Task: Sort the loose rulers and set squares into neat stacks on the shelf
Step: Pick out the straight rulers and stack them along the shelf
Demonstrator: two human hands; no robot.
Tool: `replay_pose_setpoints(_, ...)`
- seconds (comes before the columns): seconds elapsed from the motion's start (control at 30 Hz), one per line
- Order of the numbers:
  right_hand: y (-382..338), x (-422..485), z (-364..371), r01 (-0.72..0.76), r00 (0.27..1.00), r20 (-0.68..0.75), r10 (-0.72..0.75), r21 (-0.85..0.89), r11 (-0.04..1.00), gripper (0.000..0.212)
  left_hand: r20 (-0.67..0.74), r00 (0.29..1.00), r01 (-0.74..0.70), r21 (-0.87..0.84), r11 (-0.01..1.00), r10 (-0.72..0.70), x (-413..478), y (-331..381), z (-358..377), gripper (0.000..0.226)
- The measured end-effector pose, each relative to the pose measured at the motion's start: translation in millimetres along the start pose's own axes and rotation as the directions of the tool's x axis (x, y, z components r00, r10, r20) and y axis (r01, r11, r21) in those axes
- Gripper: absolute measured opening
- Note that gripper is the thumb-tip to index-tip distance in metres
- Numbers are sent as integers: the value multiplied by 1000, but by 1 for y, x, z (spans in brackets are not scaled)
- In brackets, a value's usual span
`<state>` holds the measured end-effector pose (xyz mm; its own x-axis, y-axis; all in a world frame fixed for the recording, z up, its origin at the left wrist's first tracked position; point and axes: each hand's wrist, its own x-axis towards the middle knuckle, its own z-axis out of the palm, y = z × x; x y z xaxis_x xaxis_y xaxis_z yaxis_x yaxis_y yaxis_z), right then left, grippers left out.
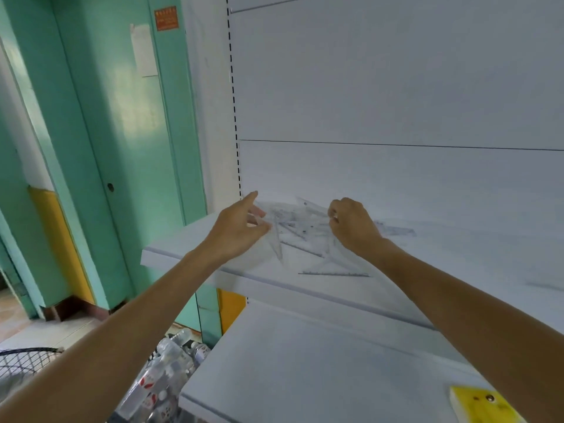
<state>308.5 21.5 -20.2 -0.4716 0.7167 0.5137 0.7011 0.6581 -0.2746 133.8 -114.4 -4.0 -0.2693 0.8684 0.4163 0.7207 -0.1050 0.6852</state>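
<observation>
- Clear plastic rulers and set squares [300, 230] lie in a loose, overlapping pile on the white upper shelf [183, 248], close to its back panel and near its left end
- One clear triangular front set square [332, 267] lies flat at the front of the pile, with its graduated edge facing the front lip of the shelf
- One clear straight ruler [396, 231] extends from the pile to the right, flat on the shelf
- Left hand [241, 227]: fingers extended and spread, index finger raised, thumb held apart from the other fingers; it sits at the left edge of the pile. The blurred clear plastic does not show whether the fingertips touch a piece
- Right hand [351, 227]: knuckles up, fingers curled inward; the fingertips pinch the edge of a clear plastic set square with a small hole [311, 207] at the back right of the pile
- Both forearms reach up over the white lower shelf [290, 361], which carries a yellow rectangular pad [482, 404] at its front right
- Black slotted upright [233, 102] runs up the left side of the white back panel
- Clear plastic bottles [164, 370] are heaped on the floor to the left of the lower shelf
- Teal door [122, 117] stands left of the shelving, with an orange sign [166, 19] and a white paper sheet [145, 50] fixed above it
</observation>
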Motion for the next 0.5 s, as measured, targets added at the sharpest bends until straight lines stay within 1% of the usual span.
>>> replay_pose_setpoints(0.07,-1,-22,-10,-2,1000,-10,2,-2,1000,18,53,999,-7,51,999,4,-7,9,4,65)
replay_pose_setpoints(0.13,0,-45,-21,2,999,36,-1,-31,1000,31,72,997,-35,55,998,31,-13,20,11,63)
replay_pose_setpoints(0.2,6,-66,-33,25,996,88,-18,-78,997,44,51,996,-73,52,996,71,-19,33,22,60)
replay_pose_setpoints(0.23,10,-74,-38,32,995,99,-22,-98,995,46,51,995,-84,33,996,82,-21,40,28,59)
replay_pose_setpoints(0.33,26,-94,-55,0,997,71,10,-150,989,36,136,987,-86,-19,996,88,-27,62,48,63)
replay_pose_setpoints(0.37,31,-100,-61,-18,998,62,29,-169,985,37,158,983,-94,-30,995,98,-29,69,55,65)
replay_pose_setpoints(0.43,43,-114,-75,-39,996,70,56,-224,974,48,165,975,-140,-41,989,145,-31,82,69,63)
replay_pose_setpoints(0.5,57,-128,-89,-58,994,71,79,-268,962,54,126,972,-192,-55,980,198,-31,97,82,51)
